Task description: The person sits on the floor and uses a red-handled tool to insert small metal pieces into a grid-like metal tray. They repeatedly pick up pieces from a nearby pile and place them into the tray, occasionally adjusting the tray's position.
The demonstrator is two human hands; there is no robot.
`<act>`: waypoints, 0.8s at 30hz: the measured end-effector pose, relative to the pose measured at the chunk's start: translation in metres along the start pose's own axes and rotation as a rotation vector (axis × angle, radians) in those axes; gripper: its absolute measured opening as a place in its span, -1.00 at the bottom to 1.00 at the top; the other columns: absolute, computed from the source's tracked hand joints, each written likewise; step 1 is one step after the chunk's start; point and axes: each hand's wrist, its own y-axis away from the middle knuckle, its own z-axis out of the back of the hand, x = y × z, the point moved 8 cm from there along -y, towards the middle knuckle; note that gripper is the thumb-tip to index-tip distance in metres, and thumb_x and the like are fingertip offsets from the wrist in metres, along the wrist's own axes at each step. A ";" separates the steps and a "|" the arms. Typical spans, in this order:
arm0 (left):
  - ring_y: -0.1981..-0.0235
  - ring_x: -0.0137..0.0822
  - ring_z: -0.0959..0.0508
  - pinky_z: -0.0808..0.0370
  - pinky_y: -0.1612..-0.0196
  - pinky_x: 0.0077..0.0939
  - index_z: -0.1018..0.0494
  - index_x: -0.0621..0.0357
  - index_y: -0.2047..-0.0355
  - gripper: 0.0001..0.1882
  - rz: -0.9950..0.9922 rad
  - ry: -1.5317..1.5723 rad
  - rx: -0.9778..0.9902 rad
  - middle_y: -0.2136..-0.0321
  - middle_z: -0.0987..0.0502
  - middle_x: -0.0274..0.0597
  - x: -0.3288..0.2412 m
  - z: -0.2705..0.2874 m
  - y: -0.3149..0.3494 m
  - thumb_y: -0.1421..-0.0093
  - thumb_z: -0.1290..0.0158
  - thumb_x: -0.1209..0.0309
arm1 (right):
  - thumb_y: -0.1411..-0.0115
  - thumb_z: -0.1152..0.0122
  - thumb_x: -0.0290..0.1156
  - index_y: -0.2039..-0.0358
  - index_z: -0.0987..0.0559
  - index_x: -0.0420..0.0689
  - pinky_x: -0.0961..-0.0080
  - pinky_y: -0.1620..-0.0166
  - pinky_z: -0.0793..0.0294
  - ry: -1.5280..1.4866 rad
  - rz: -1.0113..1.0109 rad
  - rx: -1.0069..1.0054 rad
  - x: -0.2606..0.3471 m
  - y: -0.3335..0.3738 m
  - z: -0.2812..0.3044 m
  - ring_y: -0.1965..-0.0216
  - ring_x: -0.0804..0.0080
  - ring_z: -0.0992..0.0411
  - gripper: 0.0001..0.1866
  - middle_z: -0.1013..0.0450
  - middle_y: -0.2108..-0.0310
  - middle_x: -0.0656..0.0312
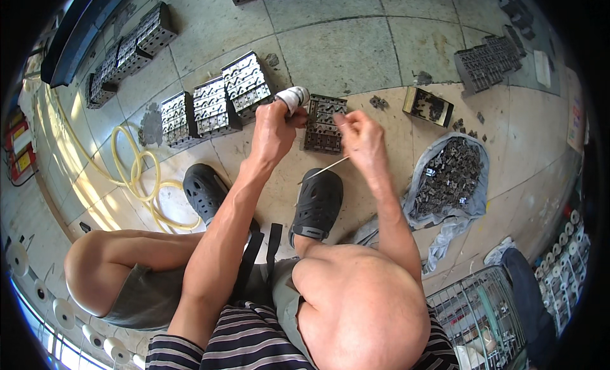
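White roll [293, 98] half hidden behind left hand [273, 131], thin rod's [324, 169] upper end lost in right hand [361, 136] — bag's small metal parts [450, 176] too tiny to identify

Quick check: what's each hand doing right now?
Left hand: closed on a white roll.
Right hand: pinched shut on a thin rod, above the dark metal block.

Black clogs [318, 205], yellow hose [136, 179], striped shirt [254, 338], grey sack [438, 205].
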 end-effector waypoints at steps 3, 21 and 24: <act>0.31 -0.33 -0.74 -0.69 0.19 -0.43 -0.61 0.35 0.04 -0.64 -0.080 -0.085 0.062 0.34 -0.73 -0.04 -0.005 -0.003 -0.016 -0.22 0.00 0.81 | -0.27 -0.42 -0.45 0.13 -0.55 -0.26 0.60 0.34 -0.53 -0.067 0.016 0.076 0.008 0.003 0.032 0.48 0.63 -0.45 -0.74 -0.53 0.47 0.31; 0.28 -0.22 -0.77 -0.67 0.18 -0.37 -0.58 0.31 0.05 -0.63 -0.017 0.006 0.012 0.30 -0.76 -0.06 0.018 -0.008 -0.025 -0.09 -0.18 0.73 | -0.30 -0.23 -0.64 -0.13 -0.57 -0.17 0.49 0.31 -0.58 0.002 0.399 -0.130 0.078 0.017 0.056 0.42 0.51 -0.55 -0.61 -0.57 0.38 0.24; 0.26 -0.28 -0.76 -0.67 0.16 -0.40 -0.56 0.28 -0.01 -0.58 -0.008 0.081 -0.053 0.27 -0.77 -0.09 0.022 -0.007 -0.016 -0.11 -0.23 0.71 | -0.28 -0.26 -0.61 -0.13 -0.58 -0.14 0.43 0.25 -0.59 0.078 0.486 -0.163 0.087 0.015 0.053 0.39 0.40 -0.60 -0.61 -0.59 0.37 0.18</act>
